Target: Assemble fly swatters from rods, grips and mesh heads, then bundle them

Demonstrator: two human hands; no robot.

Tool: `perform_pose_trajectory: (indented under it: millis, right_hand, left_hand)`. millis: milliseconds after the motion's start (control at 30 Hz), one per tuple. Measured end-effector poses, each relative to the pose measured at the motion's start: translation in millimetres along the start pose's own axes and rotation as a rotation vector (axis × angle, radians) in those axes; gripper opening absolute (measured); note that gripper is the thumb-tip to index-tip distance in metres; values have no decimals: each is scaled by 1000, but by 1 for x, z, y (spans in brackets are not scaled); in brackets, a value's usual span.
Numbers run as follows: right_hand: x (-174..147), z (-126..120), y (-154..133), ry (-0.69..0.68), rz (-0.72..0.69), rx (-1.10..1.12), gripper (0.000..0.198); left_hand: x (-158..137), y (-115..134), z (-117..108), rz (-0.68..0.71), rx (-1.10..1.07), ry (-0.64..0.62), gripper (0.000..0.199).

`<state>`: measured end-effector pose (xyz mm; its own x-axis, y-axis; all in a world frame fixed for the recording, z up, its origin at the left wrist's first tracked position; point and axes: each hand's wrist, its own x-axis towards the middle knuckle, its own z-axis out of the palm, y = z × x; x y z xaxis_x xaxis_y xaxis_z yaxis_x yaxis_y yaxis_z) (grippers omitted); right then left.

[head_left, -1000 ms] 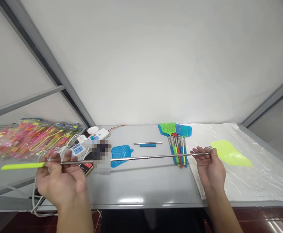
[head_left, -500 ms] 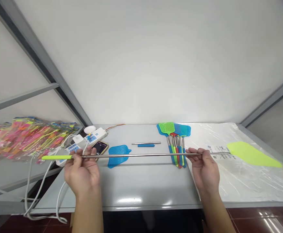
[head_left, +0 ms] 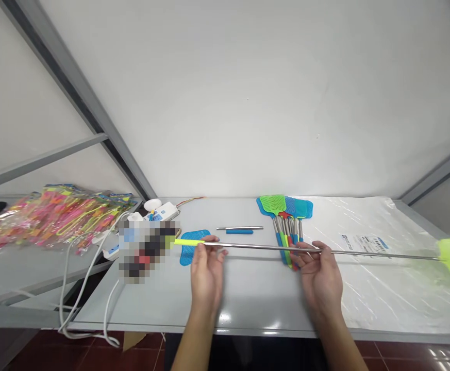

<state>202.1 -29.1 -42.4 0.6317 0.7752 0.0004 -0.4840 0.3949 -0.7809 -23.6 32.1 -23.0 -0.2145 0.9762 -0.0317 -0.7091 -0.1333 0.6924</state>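
A long fly swatter [head_left: 263,247] with a thin metal rod spans both my hands above the table. Its yellow-green handle points left, and its yellow-green paddle hangs at the far right, cut by the frame's edge. My left hand [head_left: 207,268] grips it where handle and rod meet. Further along, my right hand [head_left: 320,270] pinches the rod between thumb and fingers. Behind my left hand lies a loose blue swatter paddle [head_left: 188,255], partly covered. A blue handle piece [head_left: 239,232] and a short metal rod [head_left: 240,228] lie beyond the swatter.
A bundle of colourful swatters [head_left: 286,206] lies near my right hand. White plastic sheeting [head_left: 364,293] covers the table's right side. Bagged pink and yellow items [head_left: 62,216] are heaped on the left. Power strips [head_left: 165,211] and white cables [head_left: 64,288] sit nearby; one patch is pixelated.
My left hand has moved right, toward my right hand, carrying the handle. The paddle end has shifted right, and more rod shows beyond my right hand. The view has turned slightly.
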Motion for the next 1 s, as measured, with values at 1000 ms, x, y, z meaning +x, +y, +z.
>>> perform_pose_trajectory:
  millis: [1000]
  right_hand:
    - [15, 5, -17, 96, -40, 74, 29]
  left_hand:
    - [5, 24, -26, 236, 62, 324, 23]
